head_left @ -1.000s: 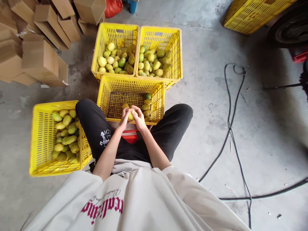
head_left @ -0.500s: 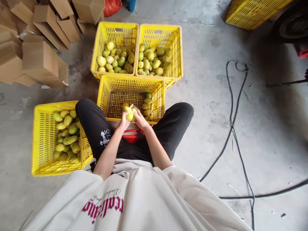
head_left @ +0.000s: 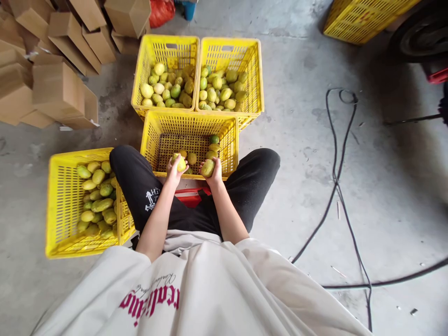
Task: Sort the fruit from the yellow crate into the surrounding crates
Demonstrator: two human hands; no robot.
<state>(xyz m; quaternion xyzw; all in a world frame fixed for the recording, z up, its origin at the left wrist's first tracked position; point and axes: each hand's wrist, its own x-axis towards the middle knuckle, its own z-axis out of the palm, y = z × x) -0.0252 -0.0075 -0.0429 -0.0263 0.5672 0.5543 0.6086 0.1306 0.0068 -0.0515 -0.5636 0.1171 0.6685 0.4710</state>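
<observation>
My left hand [head_left: 174,171] grips a bright yellow oval fruit [head_left: 180,163] above the near side of the middle yellow crate [head_left: 191,120]. To its right, my right hand [head_left: 216,171] has its fingers around a duller yellow-green fruit [head_left: 207,168]. Inside that crate, a brownish-yellow fruit [head_left: 192,158] shows between my hands, and another lies just behind the left one. A short row of fruit with a green one [head_left: 214,139] at its far end runs along the right wall. My hands are apart, and part of the crate floor is hidden behind them.
Two yellow crates of fruit [head_left: 166,39] [head_left: 231,42] stand behind the middle one. Another fruit crate [head_left: 63,200] sits by my left knee. Cardboard boxes [head_left: 58,88] are piled at the far left. Black cable [head_left: 336,179] loops across the floor at right.
My hands, close together before, have moved apart, each with a fruit. The left went slightly left and the right slightly right, uncovering fruit in the crate between them.
</observation>
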